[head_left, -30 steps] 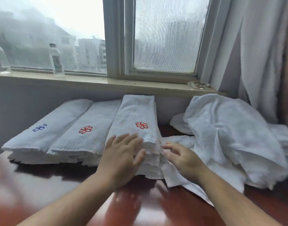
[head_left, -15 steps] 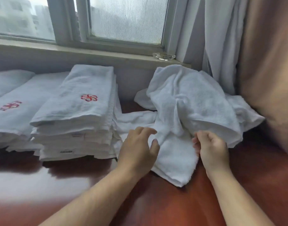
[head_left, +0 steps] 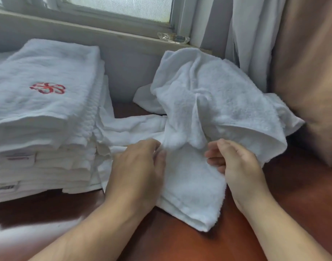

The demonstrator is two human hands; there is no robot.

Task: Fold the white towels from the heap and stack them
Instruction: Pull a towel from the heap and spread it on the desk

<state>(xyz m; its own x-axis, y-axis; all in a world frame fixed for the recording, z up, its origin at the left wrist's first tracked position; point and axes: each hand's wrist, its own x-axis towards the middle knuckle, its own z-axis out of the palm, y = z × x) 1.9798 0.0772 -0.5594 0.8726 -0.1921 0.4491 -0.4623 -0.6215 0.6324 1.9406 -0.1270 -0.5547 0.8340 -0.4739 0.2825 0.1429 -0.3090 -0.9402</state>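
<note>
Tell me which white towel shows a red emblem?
The top towel of the folded stack on the left: a red flower emblem faces up. The crumpled heap on the right shows none.

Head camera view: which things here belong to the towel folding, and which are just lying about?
Job in hand: heap; folded stack; left hand; right hand.
Lying about: glass dish on the sill; curtain; window.
</note>
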